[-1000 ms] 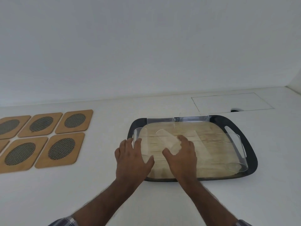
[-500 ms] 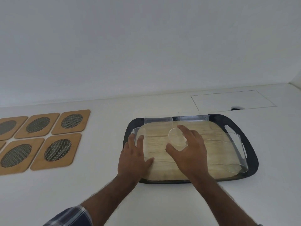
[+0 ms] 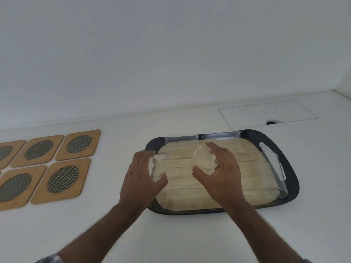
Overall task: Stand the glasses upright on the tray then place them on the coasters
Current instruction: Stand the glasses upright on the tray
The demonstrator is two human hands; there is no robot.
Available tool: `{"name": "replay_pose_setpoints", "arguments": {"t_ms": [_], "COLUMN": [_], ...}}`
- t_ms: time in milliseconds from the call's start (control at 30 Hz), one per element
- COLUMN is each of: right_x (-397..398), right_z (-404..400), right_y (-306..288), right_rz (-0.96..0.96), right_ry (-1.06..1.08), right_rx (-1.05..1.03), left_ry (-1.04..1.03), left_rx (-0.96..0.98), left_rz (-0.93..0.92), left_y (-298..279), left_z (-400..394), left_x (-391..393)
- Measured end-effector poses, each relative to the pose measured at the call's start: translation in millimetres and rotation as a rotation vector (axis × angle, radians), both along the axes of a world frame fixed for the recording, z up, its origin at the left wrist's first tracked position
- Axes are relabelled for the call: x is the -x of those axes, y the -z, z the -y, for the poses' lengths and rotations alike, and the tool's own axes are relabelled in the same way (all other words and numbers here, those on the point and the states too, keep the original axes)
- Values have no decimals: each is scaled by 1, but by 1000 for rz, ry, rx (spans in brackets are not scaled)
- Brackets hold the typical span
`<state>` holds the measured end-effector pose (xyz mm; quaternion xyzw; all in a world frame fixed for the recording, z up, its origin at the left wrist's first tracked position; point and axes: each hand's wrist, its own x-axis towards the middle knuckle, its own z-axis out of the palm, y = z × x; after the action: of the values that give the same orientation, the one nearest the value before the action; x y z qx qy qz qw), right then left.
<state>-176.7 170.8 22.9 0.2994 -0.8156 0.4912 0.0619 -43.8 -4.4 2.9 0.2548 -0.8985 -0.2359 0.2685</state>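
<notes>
My left hand (image 3: 141,177) wraps a clear glass (image 3: 156,168) at the tray's (image 3: 292,179) left edge. My right hand (image 3: 221,176) grips a second, upright glass (image 3: 205,158) over the tray's middle

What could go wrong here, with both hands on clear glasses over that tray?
1. The right hand and left hand each tip up a glass at once; the left glass sits at the edge of the tray and could slip off it.
2. Three more glasses lie on their sides: two along the far rim and one by the right handle. A bump might roll them.
3. The coasters lie apart from the tray, so each carry risks a drop.
</notes>
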Motion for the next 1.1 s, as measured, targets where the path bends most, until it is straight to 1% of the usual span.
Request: {"name": "replay_pose_setpoints", "arguments": {"t_ms": [133, 200, 433, 567, 867, 1100], "right_x": [1, 2, -1, -1, -1, -1], "right_z": [1, 1, -1, -2, 0, 2], "right_y": [-3, -3, 0, 4, 9, 15], "right_rz": [-1, -2, 3, 19, 63, 47], "right_ry": [-17, -28, -50, -64, -144, -165], "right_rx": [7, 3, -24, -28, -123, -168], "left_ry": [-31, -6, 126, 149, 193, 189], "left_rx": [-210, -259, -135, -138, -163, -153], "left_rz": [-31, -31, 74, 118, 126, 100], "left_y": [-19, -25, -29, -22, -17, -12], "left_z": [6, 8, 4, 6, 14, 15], "left_x": [-6, -8, -6, -3, 6, 6]}}
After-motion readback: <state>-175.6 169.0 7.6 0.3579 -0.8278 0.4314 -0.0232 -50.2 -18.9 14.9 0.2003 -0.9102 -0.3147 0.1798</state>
